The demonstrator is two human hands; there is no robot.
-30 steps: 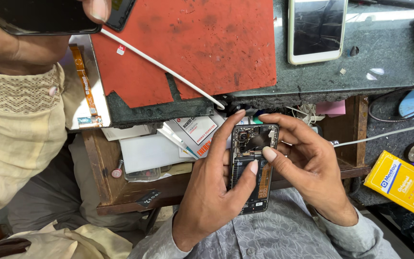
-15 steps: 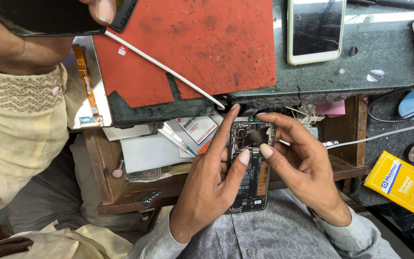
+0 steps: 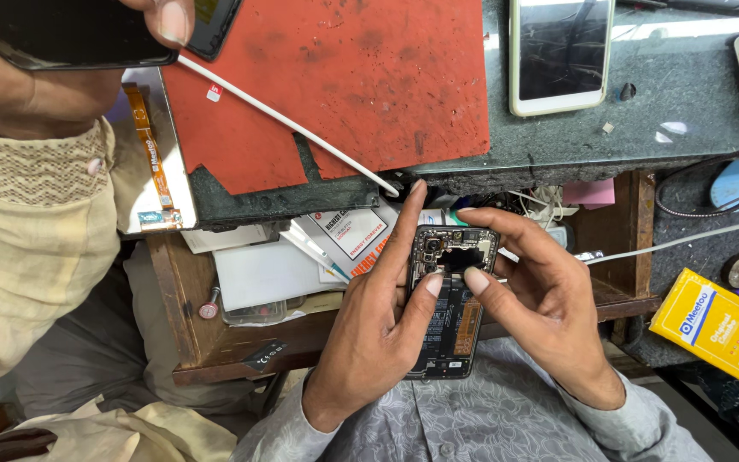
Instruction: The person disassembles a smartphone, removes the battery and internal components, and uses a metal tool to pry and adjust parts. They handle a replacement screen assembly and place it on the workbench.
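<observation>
Both hands grip an opened phone [image 3: 448, 299] over the lap, just below the workbench edge [image 3: 506, 175]. The left hand [image 3: 374, 338] clamps its left side, thumb on the board; the right hand [image 3: 540, 308] clamps the right side, thumb beside the camera cutout. Best to keep both thumbs light and the phone level — the exposed parts look fragile. A white stick [image 3: 288, 124] lies across the red mat [image 3: 361, 77] close above; another person's hand [image 3: 160, 15] holds a dark phone [image 3: 62, 34] nearby — a crowded spot
</observation>
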